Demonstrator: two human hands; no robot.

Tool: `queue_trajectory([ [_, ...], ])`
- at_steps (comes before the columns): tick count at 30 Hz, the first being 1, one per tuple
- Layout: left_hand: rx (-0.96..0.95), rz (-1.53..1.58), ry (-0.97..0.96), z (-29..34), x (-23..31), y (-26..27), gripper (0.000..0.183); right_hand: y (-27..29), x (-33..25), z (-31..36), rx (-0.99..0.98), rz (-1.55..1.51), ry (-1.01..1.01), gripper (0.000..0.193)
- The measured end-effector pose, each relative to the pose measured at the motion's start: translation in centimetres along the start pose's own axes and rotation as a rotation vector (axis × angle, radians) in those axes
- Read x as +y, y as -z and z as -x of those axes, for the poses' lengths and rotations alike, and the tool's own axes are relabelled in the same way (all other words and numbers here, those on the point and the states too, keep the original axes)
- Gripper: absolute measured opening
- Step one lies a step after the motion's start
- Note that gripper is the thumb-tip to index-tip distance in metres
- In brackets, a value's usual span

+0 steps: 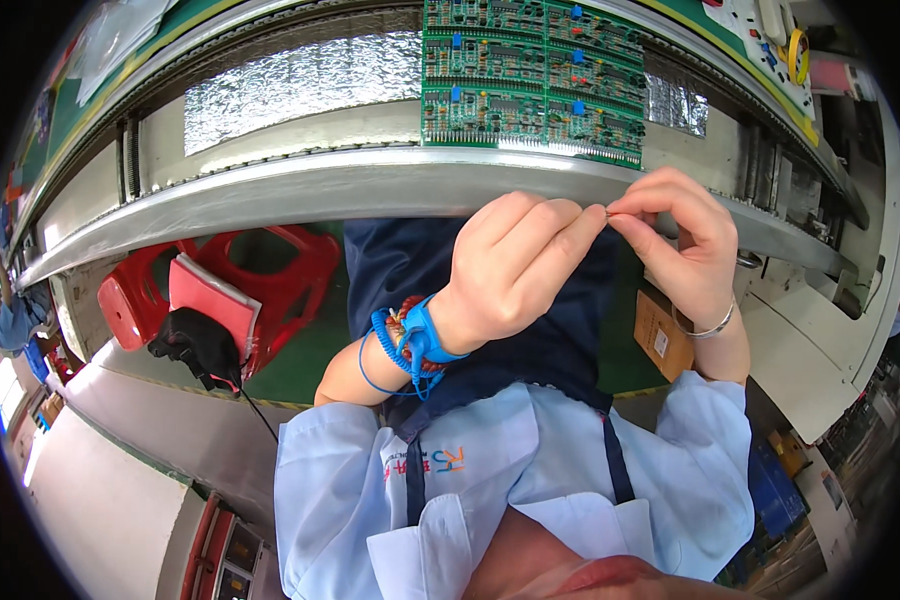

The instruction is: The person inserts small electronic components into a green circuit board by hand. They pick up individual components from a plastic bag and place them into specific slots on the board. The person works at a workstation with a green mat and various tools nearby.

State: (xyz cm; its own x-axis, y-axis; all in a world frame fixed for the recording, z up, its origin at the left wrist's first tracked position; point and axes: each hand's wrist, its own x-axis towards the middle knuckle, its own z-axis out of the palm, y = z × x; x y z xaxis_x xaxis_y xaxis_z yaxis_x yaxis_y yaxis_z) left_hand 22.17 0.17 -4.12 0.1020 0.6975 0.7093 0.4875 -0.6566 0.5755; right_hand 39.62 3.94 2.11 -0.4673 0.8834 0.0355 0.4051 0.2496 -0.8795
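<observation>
My left hand [515, 255] is closed, with its fingertips pressed together. They meet the pinched thumb and forefinger of my right hand [685, 225] just in front of the near metal rail [370, 190]. A tiny, thin, dark thing [608, 213] shows between the fingertips, too small to name. Beyond the rail lies a panel of green circuit boards [490, 104], filled with small components and several blue blocks. Neither hand touches the panel. A blue coiled wrist strap [425, 335] circles my left wrist, and a silver bracelet [707, 327] is on my right.
The conveyor track has shiny foil-like sheets [300, 90] on both sides of the panel. Below left stands a red plastic stool [305, 265] with a red folder [210, 300] and a black bag [198, 345]. A brown carton [663, 335] sits below right. Yellow tape [798, 55] lies far right.
</observation>
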Motion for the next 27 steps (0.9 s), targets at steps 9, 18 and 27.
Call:
queue_trajectory([
  [9,-0.133,-0.219,0.135,-0.6,-0.6,0.2,0.033,1.8,1.4,-4.9,-0.004,0.508,0.274,0.011],
  [18,-0.147,-0.238,0.146,-0.7,-0.6,-0.4,0.027,1.8,2.3,-5.6,-0.148,0.536,0.286,0.010],
  [27,-0.170,-0.265,0.156,-0.6,-0.9,-0.8,0.023,1.8,1.9,-5.9,-0.168,0.615,0.309,0.013],
])
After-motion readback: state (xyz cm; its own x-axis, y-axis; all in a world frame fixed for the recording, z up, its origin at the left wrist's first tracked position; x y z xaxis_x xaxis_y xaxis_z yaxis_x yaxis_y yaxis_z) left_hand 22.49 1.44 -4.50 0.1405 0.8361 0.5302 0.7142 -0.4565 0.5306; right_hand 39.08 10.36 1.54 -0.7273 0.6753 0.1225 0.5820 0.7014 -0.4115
